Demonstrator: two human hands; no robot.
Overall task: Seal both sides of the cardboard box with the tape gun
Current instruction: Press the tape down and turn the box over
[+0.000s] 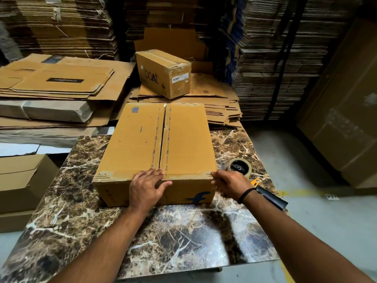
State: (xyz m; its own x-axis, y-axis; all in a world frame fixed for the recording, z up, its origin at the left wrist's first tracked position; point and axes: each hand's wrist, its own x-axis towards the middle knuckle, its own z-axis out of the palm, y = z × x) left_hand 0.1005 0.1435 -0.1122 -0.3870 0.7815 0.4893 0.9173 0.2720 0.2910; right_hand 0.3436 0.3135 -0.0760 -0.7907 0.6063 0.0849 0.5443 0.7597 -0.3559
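Observation:
A brown cardboard box (183, 137) lies on the marble table (183, 242), its top flaps closed with clear tape along the middle seam. My left hand (148, 186) rests flat over the near top edge at the seam, fingers spread. My right hand (229, 184) touches the box's near right corner, fingers loosely apart, holding nothing. The tape gun (265, 190), with a tape roll, an orange part and a black handle, lies on the table just right of the box, partly hidden behind my right wrist.
A smaller taped box (163, 72) stands on flattened cartons behind the table. Stacks of flat cardboard (55, 84) fill the left and the back wall. An open carton (20, 180) sits at the left. Grey floor (306, 180) lies to the right.

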